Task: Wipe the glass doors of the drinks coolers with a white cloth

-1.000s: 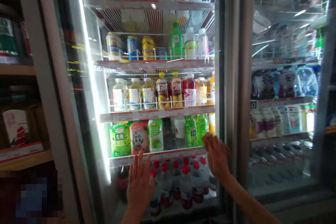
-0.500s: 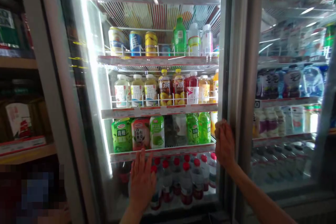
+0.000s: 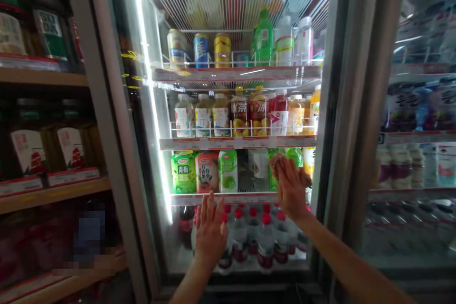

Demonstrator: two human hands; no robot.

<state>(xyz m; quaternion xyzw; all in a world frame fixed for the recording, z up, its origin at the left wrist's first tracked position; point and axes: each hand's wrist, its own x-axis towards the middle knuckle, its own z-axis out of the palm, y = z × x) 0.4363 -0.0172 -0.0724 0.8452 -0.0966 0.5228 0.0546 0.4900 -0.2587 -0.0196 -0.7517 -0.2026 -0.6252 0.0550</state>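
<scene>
A glass door (image 3: 178,242) of an upright drinks fridge stands in front of me. My left hand (image 3: 211,228) lies flat against the glass, fingers stretched out, just below the shelf with the green and pink pouches. Under my right hand (image 3: 292,192) is a crumpled brownish cloth (image 3: 276,164), pressed to the glass in front of the green bottles. The cloth also shows past the fingers on the right side. Through the glass, a green pouch (image 3: 184,173), a pink pouch (image 3: 207,173) and a white-and-green bottle (image 3: 228,172) stand beside each other.
Bottles and cans (image 3: 222,51) fill the shelves behind the glass, with red-capped bottles (image 3: 265,242) at the bottom. A metal door frame (image 3: 366,104) runs up the right side, beside another fridge section. Shelves with large bottles (image 3: 30,152) stand at the left.
My right hand has moved left from the door's right edge onto the glass before the green bottles, and the cloth now shows. My left hand stays on the glass. The view has turned left.
</scene>
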